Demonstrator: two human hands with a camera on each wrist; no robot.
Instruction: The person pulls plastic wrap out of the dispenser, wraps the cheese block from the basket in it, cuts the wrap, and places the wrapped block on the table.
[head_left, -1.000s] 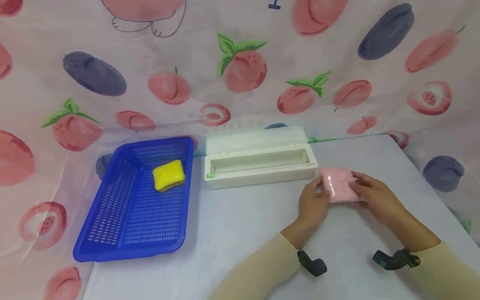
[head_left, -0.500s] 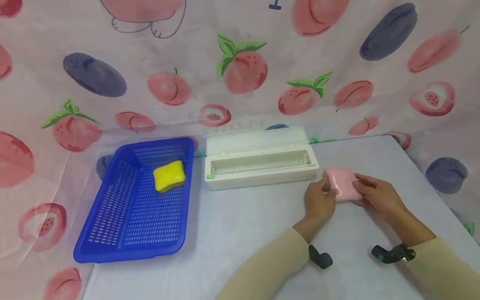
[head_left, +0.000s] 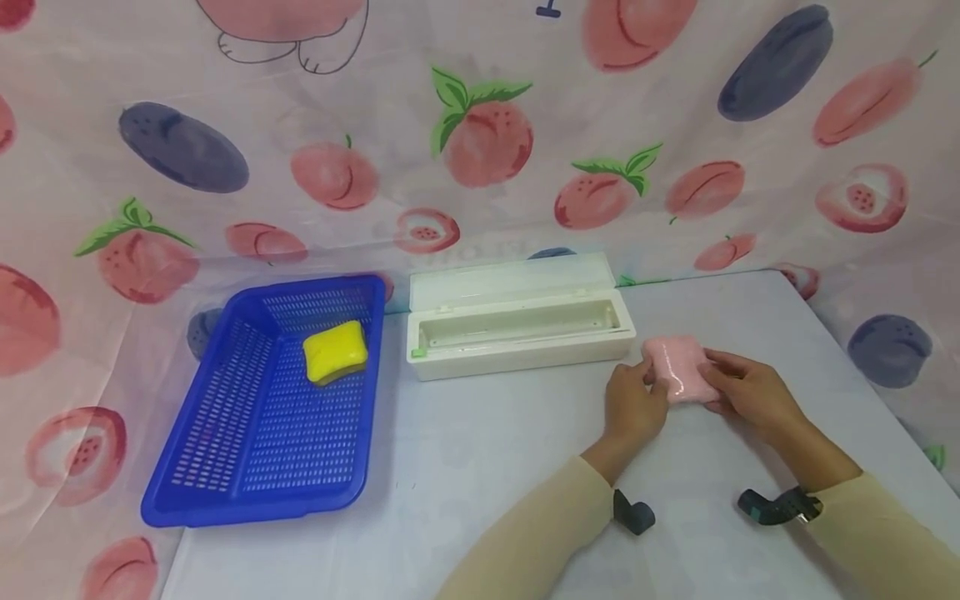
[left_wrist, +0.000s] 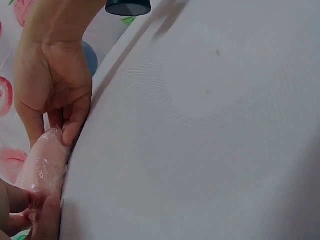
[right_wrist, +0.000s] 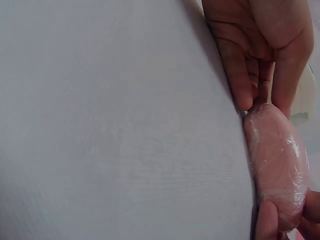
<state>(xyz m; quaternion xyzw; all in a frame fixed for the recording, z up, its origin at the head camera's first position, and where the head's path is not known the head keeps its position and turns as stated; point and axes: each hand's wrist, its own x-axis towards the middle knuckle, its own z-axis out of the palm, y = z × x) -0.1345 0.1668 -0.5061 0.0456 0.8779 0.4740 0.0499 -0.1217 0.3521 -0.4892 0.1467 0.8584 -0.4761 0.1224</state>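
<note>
A soft-edged pink block wrapped in shiny cling film [head_left: 681, 369] sits low over the table, right of centre in the head view. My left hand [head_left: 633, 404] pinches its left side between thumb and fingers. On the opposite side my right hand [head_left: 753, 392] grips it, thumb on top and fingertips underneath. Film creases and glare show along the pink block [right_wrist: 277, 165] in the right wrist view. In the left wrist view its end [left_wrist: 47, 155] lies between the fingers of both hands, close to the tabletop.
Behind the hands stands a long white box [head_left: 525, 358] with its clear lid [head_left: 510, 279] raised and a small green piece at its left end. A blue plastic basket [head_left: 255, 508] at left holds a yellow block [head_left: 335, 352]. A fruit-patterned cloth hangs behind the white table [head_left: 480, 467].
Both hands and the pink block shifted slightly right, then a touch back left. The hold on both sides stays the same; the basket and white box have not moved.
</note>
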